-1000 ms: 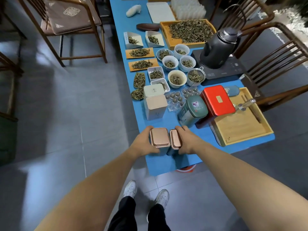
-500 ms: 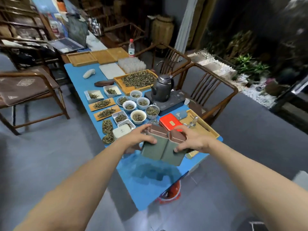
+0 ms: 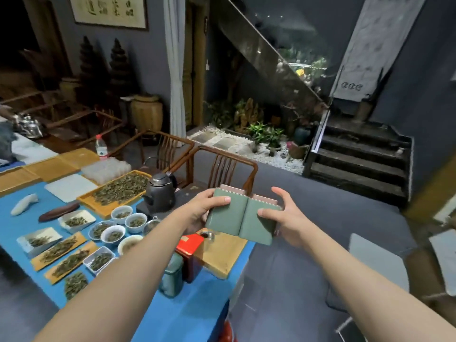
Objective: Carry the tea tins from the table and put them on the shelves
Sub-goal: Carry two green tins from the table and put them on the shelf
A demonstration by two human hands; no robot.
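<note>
Two green tea tins with copper lids are held side by side in the air beyond the table's right end. My left hand [image 3: 203,207] grips the left tin [image 3: 225,213], thumb across its front. My right hand [image 3: 286,218] grips the right tin [image 3: 259,222] from its right side. The tins touch each other along one edge. On the blue table [image 3: 187,309] below stand a red tin [image 3: 188,245] and a dark teal tin [image 3: 172,275], partly hidden by my left forearm. No shelves are in view.
The table carries several bowls and trays of tea leaves, a black kettle [image 3: 160,193] and a wooden tray [image 3: 227,255]. Wooden chairs [image 3: 222,166] stand behind it. Grey floor opens to the right; dark stairs [image 3: 357,156] and a rock garden lie ahead.
Both hands lifted the two green tins off the table and carried them up and rightward. My view swung right, from looking down at the table toward the stairs.
</note>
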